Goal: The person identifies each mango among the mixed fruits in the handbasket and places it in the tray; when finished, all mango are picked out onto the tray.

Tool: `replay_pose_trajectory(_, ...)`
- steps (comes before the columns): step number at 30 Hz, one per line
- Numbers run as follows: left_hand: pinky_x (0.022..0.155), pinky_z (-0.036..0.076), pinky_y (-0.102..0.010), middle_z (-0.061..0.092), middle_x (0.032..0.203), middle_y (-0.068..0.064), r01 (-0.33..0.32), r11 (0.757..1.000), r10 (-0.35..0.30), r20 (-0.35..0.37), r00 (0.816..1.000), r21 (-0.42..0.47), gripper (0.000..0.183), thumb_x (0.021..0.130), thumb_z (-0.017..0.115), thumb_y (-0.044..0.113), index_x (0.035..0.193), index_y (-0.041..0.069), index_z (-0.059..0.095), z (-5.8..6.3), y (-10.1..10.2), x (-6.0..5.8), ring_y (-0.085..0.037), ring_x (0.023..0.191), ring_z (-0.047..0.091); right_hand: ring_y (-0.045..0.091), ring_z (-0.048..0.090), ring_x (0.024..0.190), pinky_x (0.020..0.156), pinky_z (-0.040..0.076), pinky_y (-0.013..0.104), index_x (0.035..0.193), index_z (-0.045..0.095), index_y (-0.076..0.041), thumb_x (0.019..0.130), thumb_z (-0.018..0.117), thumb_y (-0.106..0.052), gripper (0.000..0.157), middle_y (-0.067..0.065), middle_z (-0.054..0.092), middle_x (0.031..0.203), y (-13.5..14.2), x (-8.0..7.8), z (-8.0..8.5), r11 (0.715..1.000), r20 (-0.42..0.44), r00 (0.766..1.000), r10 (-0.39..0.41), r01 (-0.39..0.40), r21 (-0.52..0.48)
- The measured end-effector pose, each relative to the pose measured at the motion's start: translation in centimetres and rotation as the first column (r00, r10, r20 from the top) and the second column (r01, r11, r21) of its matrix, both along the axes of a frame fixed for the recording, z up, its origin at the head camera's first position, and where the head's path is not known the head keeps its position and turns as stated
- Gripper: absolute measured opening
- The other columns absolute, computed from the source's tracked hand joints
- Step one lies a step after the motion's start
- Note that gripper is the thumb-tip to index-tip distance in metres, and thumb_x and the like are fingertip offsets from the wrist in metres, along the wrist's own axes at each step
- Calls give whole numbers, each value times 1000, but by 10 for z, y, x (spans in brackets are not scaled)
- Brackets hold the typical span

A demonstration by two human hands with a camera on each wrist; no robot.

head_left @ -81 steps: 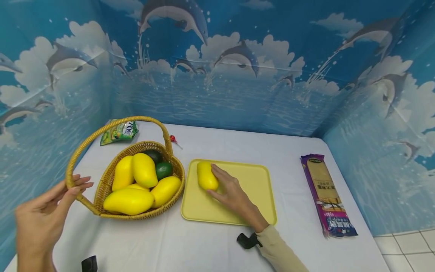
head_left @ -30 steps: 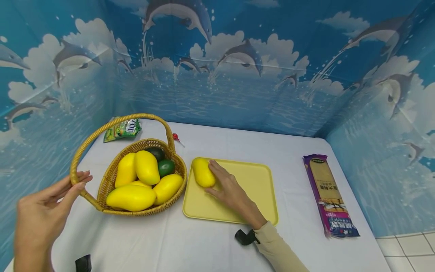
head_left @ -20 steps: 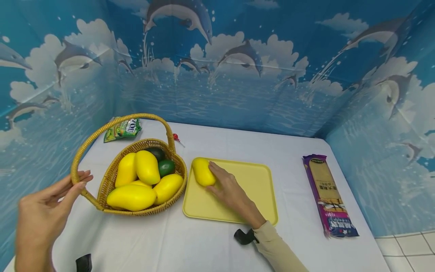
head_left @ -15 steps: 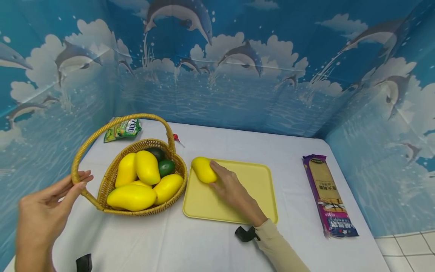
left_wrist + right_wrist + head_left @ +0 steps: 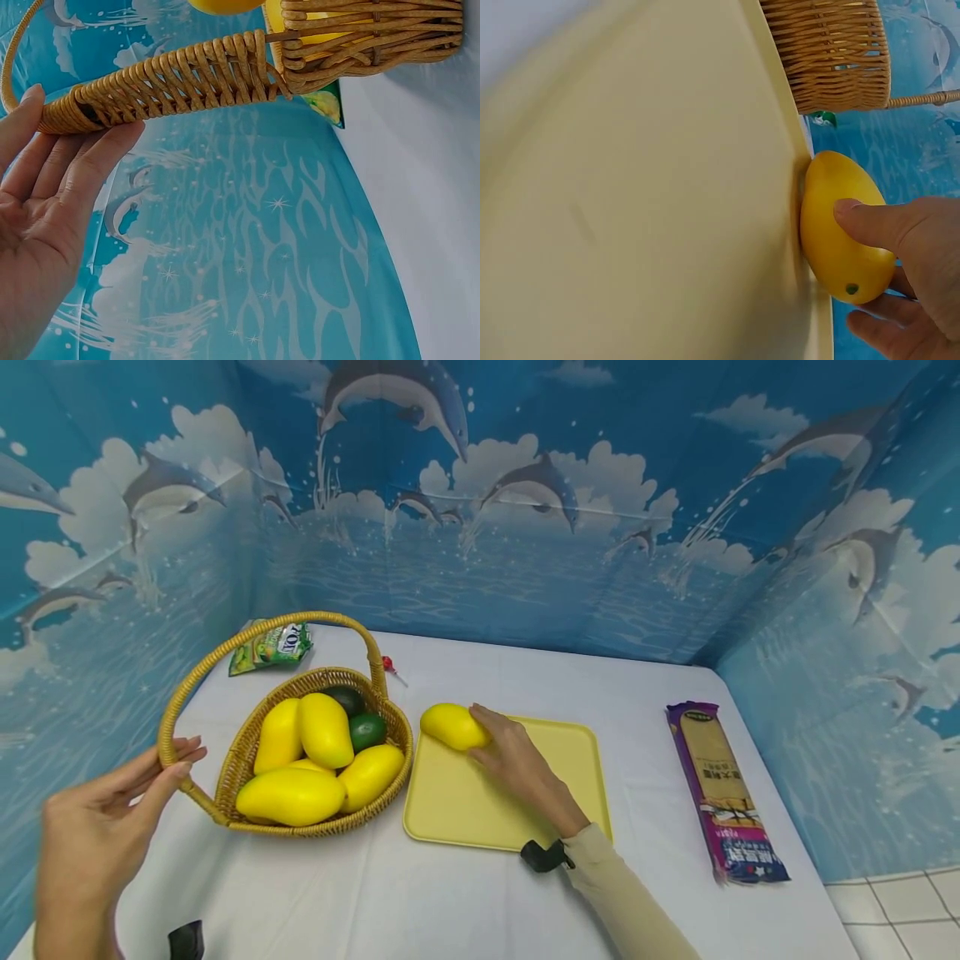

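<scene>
My right hand (image 5: 525,768) grips a yellow mango (image 5: 452,727) over the far left corner of a pale yellow tray (image 5: 480,814). In the right wrist view the thumb presses the side of the mango (image 5: 840,232), with fingers behind it; the fruit lies right at the tray's rim. My left hand (image 5: 93,835) pinches the wicker basket's handle (image 5: 183,681) between thumb and fingers, which the left wrist view shows close up (image 5: 52,195). Several yellow mangoes (image 5: 292,795) and two dark green avocados (image 5: 367,731) fill the basket (image 5: 407,747), left of the tray.
A green snack bag (image 5: 273,647) lies behind the basket, and a red lollipop (image 5: 388,664) beside it. At the right lies a purple pasta packet (image 5: 720,793). Dolphin-printed cloth (image 5: 487,577) walls the white table (image 5: 637,710) at the back and sides.
The right hand has shifted the mango to the tray's far left corner and turned it from lengthwise to nearly crosswise. The left hand keeps its hold on the basket handle.
</scene>
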State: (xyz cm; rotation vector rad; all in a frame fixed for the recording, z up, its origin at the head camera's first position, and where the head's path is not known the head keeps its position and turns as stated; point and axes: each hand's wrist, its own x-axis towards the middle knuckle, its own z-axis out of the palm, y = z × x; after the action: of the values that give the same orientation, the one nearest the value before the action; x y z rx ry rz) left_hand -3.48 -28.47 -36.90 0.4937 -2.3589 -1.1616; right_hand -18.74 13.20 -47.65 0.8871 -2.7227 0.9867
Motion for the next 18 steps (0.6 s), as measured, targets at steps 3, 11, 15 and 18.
replay_pose_trajectory(3,91,49,-3,76,130,-4,3,1000,-3,0,1000,1,39,101,78,11,139,17,73,-1,-1,0,17,105,64,40,56,143,119,47,50,151,55,8,95,83,-4,64,24,57,155,0,-5,0,1000,-2,1000,2,-2,-7)
replay_pose_trajectory(11,90,49,-2,76,128,-6,12,999,-13,-25,1000,-35,37,100,78,11,137,16,74,-1,-1,1,19,104,63,41,58,141,118,48,50,152,55,8,95,83,-4,64,24,59,154,0,-10,2,1000,19,1000,17,-17,0)
replay_pose_trajectory(15,91,49,-3,76,129,-5,12,1000,-12,-15,1000,-21,38,101,78,12,138,17,74,-1,-2,1,17,105,63,40,57,143,119,47,50,153,53,7,95,85,-8,68,23,57,156,1,-12,12,999,42,999,31,-33,43)
replay_pose_trajectory(18,90,49,-2,76,129,-4,11,1000,-11,-4,1000,-7,38,101,78,13,139,18,73,-2,-2,1,17,106,63,39,55,145,120,47,50,156,51,5,93,87,-11,74,21,54,159,2,-14,28,996,63,996,61,-65,69)
